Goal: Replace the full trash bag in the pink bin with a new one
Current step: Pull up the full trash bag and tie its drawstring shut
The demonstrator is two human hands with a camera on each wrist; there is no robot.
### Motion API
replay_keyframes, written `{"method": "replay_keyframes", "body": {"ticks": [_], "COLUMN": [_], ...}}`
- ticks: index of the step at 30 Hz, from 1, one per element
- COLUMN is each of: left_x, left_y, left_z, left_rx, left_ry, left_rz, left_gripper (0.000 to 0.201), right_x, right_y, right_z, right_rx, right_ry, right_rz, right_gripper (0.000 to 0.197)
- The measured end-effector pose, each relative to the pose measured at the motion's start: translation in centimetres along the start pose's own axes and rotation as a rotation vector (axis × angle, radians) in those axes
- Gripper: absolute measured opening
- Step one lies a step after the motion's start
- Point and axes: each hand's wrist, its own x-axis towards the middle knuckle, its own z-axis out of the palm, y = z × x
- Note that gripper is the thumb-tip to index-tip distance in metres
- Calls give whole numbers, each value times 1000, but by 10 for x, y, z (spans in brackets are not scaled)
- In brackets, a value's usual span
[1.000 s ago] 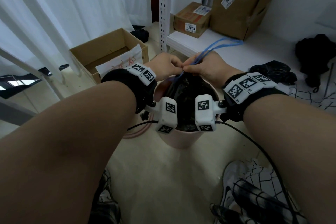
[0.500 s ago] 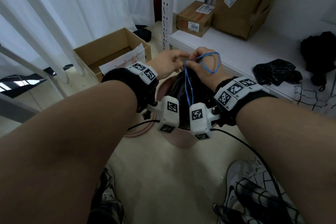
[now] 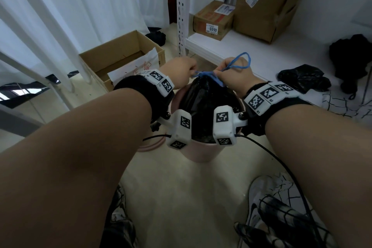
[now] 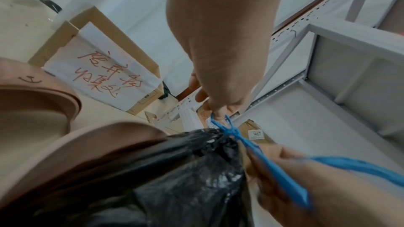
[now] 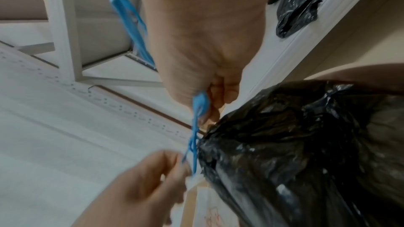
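1. Left hand [image 3: 179,70] fingers [image 4: 218,111] pinch one end of the blue drawstring [image 3: 209,75].
2. Right hand [image 3: 234,77] fingers [image 5: 216,103] curl round the other end, its loop rising above.
3. The cinched black trash bag [image 3: 203,102] sits in the pink bin [image 3: 199,153] on the floor.

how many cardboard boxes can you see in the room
3: an open brown cardboard box on the floor, a small sealed one and a large sealed one on the white shelf. Others may be hidden.
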Motion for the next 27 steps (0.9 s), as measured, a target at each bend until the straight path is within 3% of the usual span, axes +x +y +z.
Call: {"method": "replay_keyframes", "body": {"ticks": [3, 6, 8, 12, 14, 17, 23, 27], "left_x": [-2, -2, -4, -9, -8, -6, -6, -6], "left_y": [-7, -8, -12, -15, -12, -5, -9, -14], "left_z": [4, 6, 7, 8, 9, 10, 16, 18], "left_rx": [82, 11, -226, -887, -1070, -1274, -1181, -1021], "left_ry": [-76, -35, 0, 56, 60, 7, 33, 20], "left_rz": [-22, -62, -95, -376, -371, -249, -179, -142], "left_gripper": [12, 14, 15, 16, 20, 19, 25, 25], "right_x": [1, -2, -3, -3, -5, -5, -5, -3], "right_y": [13, 15, 15, 5, -4, -13, -6, 2], "right_z": [-6, -5, -5, 0, 6, 13, 9, 4], "right_rx": [41, 147, 262, 542, 625, 632, 227, 156], "right_ry": [-44, 8, 32, -20, -76, -100, -115, -114], "right_rz": [144, 101, 77, 115, 121, 117, 46, 70], "right_gripper": [17, 17, 24, 29, 30, 29, 34, 34]}}
